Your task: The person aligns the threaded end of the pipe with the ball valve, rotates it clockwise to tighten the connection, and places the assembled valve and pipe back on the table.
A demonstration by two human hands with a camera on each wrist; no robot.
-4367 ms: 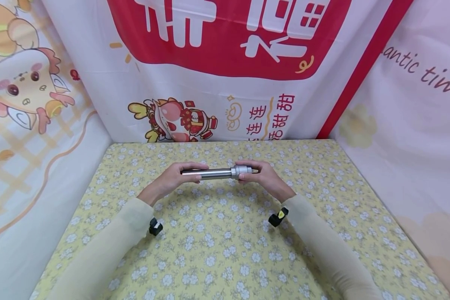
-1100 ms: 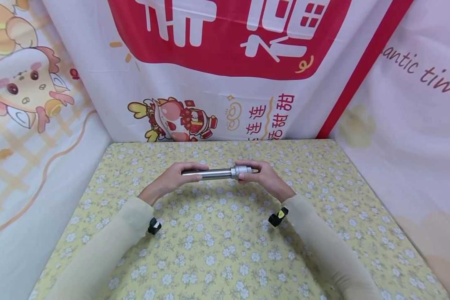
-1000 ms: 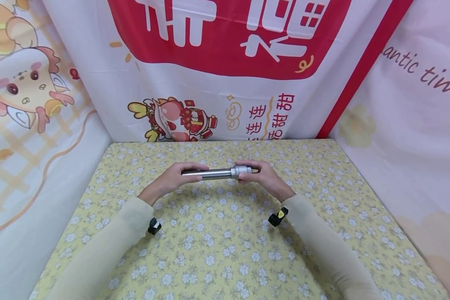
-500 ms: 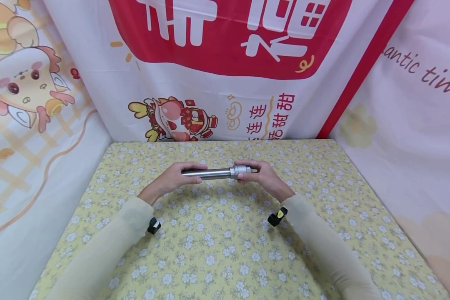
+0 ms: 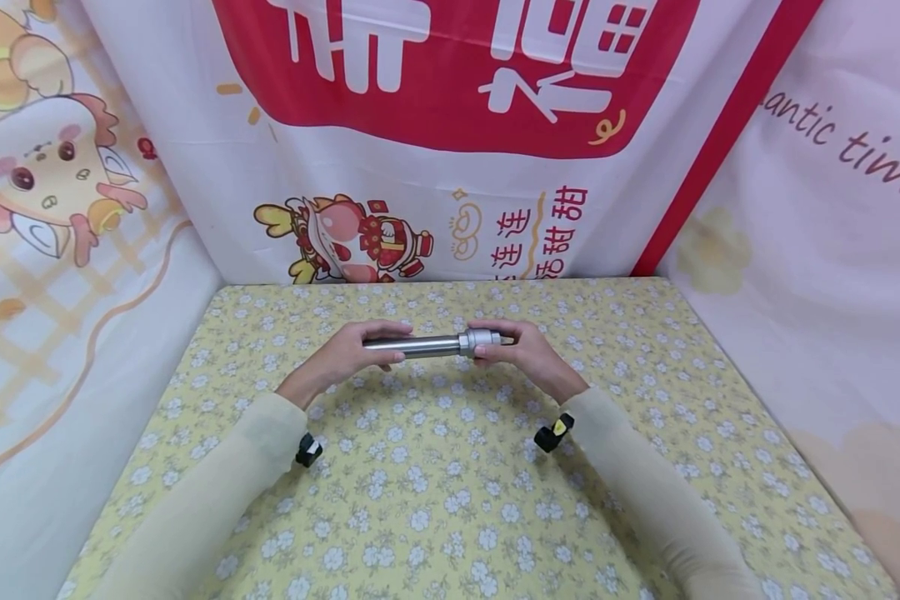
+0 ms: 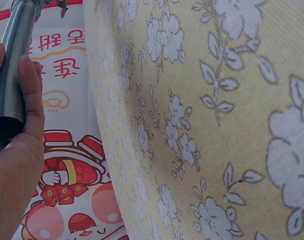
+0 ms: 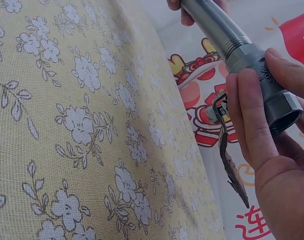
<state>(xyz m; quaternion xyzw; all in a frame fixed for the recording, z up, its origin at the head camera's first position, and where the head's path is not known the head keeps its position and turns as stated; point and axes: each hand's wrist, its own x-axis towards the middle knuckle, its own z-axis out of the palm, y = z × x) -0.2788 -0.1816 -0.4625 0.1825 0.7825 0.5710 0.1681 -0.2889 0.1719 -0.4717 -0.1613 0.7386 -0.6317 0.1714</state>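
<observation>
A smooth steel pipe (image 5: 433, 346) lies level between my hands, above the flowered tabletop. My left hand (image 5: 343, 352) grips its left end, thumb on the near side and fingers over the far side. In the left wrist view the dark end of the pipe (image 6: 14, 60) points back toward that palm. On the pipe's right end is a ball valve (image 5: 480, 338), held in my right hand (image 5: 531, 354). The right wrist view shows the fingers around the valve body (image 7: 271, 82), a lever handle (image 7: 230, 167) hanging off its side, and exposed pipe threads (image 7: 235, 44) where the two join.
The table (image 5: 420, 500) has a yellow cloth with white flowers. A printed fabric backdrop (image 5: 607, 225) rises behind its far edge, and fabric walls (image 5: 832, 292) stand at both sides. Small black wrist cameras (image 5: 553, 433) sit at the cuffs.
The pipe and valve stay almost in place, both hands still holding them. On the left hand, a fingertip now shows below the thumb under the pipe.
</observation>
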